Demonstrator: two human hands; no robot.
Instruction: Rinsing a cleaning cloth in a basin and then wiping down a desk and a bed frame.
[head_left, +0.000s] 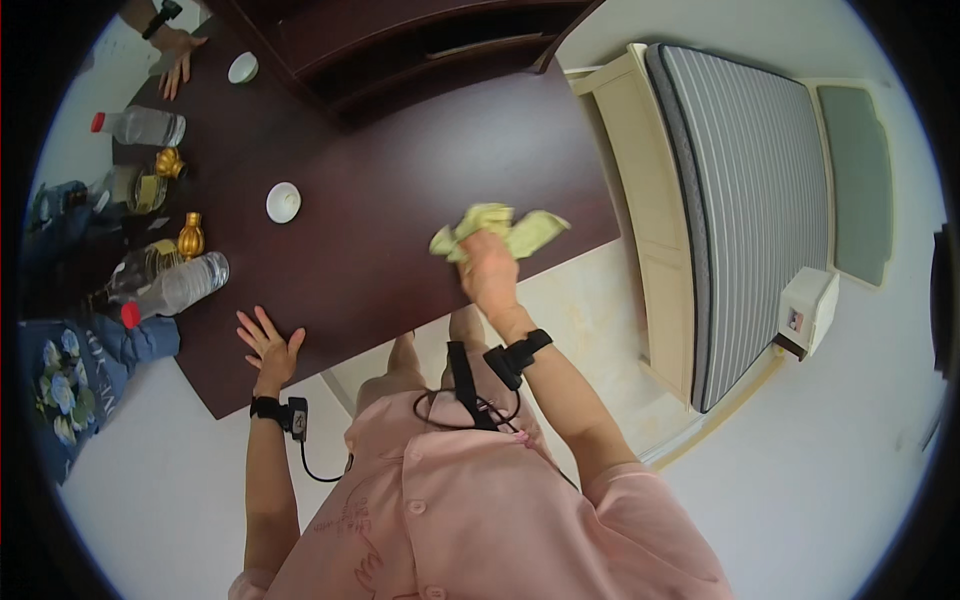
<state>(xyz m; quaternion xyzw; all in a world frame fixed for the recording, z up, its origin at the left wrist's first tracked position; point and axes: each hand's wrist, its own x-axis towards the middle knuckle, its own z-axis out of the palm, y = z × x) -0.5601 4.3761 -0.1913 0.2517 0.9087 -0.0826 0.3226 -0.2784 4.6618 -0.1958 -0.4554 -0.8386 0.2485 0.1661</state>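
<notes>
My right hand (491, 279) grips a crumpled yellow-green cloth (491, 221), blurred by motion. It presses near the front right edge of a dark reddish-brown wooden tabletop (360, 217). With fingers spread, my left hand (271, 351) rests palm down near the front left corner and holds nothing. Beyond it lies a clear plastic bottle (184, 286) with a red cap. A golden gourd-shaped ornament (192, 236) and a glass bottle (142, 266) with a yellowish label are close by. Farther in stands a small white bowl (283, 202).
A dark wooden shelf unit (420, 37) rises at the back. Blue flower-printed fabric (82, 382) hangs at the left. To the right are a bed with a striped mattress (750, 150) and a white box (808, 309). Upper left, a hand (178, 56), bottle and bowl look like reflections.
</notes>
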